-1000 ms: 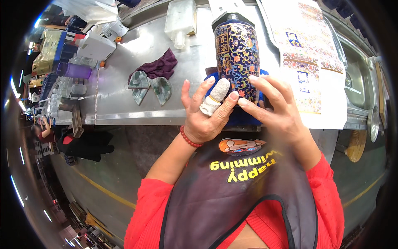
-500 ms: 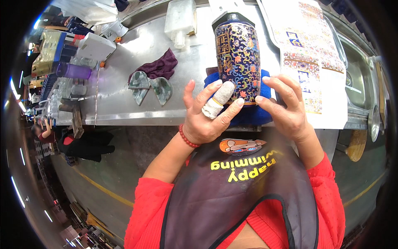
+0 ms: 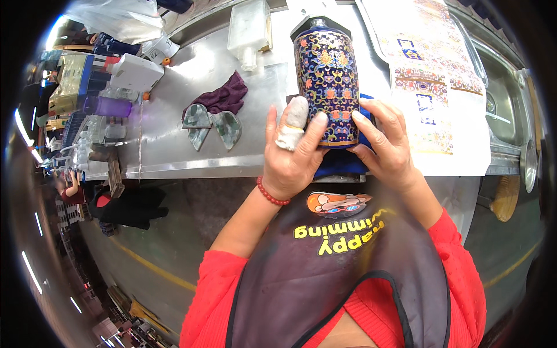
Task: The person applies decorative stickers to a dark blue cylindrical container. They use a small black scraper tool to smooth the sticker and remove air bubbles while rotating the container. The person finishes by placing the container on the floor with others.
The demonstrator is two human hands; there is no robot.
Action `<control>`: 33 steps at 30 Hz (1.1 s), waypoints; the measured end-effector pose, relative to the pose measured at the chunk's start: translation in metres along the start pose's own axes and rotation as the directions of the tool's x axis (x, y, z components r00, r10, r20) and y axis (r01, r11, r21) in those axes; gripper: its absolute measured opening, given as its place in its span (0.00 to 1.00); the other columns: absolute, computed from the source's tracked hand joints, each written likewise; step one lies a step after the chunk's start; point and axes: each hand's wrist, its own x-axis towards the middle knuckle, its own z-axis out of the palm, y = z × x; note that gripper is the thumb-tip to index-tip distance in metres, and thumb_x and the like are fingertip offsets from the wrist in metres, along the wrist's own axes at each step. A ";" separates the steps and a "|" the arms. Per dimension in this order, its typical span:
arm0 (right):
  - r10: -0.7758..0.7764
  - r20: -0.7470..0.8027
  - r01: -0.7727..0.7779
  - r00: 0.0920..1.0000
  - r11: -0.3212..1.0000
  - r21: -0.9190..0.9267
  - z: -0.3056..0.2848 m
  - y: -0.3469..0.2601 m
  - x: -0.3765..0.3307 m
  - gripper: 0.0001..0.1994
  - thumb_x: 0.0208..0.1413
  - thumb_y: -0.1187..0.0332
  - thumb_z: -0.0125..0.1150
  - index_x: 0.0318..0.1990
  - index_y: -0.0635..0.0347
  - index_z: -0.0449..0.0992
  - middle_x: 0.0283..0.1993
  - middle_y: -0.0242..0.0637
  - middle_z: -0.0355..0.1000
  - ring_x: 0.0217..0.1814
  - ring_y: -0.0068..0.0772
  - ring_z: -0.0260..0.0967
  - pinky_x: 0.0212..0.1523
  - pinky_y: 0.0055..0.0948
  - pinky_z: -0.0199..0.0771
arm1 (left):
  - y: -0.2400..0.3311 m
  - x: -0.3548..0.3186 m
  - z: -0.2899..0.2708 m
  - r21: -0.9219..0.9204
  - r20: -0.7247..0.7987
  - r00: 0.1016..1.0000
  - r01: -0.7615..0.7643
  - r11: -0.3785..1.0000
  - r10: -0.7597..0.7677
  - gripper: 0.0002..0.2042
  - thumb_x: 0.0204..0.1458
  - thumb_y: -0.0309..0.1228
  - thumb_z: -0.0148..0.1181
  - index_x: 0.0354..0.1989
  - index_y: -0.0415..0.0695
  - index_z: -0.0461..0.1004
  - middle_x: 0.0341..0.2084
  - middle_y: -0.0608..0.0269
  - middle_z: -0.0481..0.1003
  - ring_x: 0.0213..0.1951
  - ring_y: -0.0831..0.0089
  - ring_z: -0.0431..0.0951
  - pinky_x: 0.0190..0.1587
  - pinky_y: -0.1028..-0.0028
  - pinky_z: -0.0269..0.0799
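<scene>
A dark blue bottle (image 3: 328,81) with a colourful flower-and-scroll pattern lies on its side on a blue cloth (image 3: 365,98), its neck pointing away from me. My left hand (image 3: 290,153) holds the bottle by the left of its base, thumb against the pattern. One finger of that hand wears a whitish wrap, and a red bead bracelet circles the wrist. On the other side my right hand (image 3: 387,139) grips the base between thumb and fingers. Parts of the fingers are hidden under the bottle. A dark angular holder (image 3: 344,28) is around the bottle's shoulder.
Printed patterned sheets (image 3: 426,110) lie to the right, before a metal sink (image 3: 503,113). On the steel table (image 3: 168,127) to the left are a purple cloth (image 3: 231,95), green-patterned pieces (image 3: 226,130) and a clear rectangular container (image 3: 248,29). Bottles and boxes crowd the far left.
The bottle has been turned about its long axis, so the gold lettered panel has gone from view and flowers face up. Both hands have shifted to close in around its base.
</scene>
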 end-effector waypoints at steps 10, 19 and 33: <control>0.021 -0.027 -0.021 0.999 1.000 0.002 0.002 0.000 -0.002 0.32 0.39 0.76 0.74 0.59 0.57 0.78 0.64 0.47 0.68 0.63 0.52 0.67 0.60 0.45 0.70 | 0.007 0.003 -0.003 0.219 0.015 0.985 -0.169 0.961 0.169 0.14 0.55 0.31 0.63 0.51 0.52 0.83 0.55 0.54 0.79 0.65 0.53 0.69 0.73 0.43 0.42; 0.025 -0.039 -0.025 0.999 1.000 0.006 0.005 0.000 -0.003 0.33 0.39 0.75 0.74 0.59 0.56 0.78 0.64 0.47 0.68 0.63 0.52 0.67 0.60 0.45 0.70 | 0.016 0.000 -0.008 0.200 0.064 0.994 -0.096 0.975 0.084 0.19 0.56 0.36 0.62 0.57 0.52 0.81 0.60 0.54 0.75 0.68 0.53 0.64 0.74 0.41 0.37; 0.031 -0.049 -0.030 0.998 0.999 0.012 0.006 0.000 -0.004 0.32 0.40 0.75 0.74 0.60 0.57 0.78 0.64 0.47 0.68 0.63 0.52 0.67 0.61 0.46 0.68 | 0.019 -0.003 -0.007 0.194 0.084 0.994 -0.087 0.977 0.072 0.21 0.55 0.37 0.63 0.59 0.53 0.79 0.62 0.55 0.72 0.68 0.52 0.61 0.73 0.40 0.35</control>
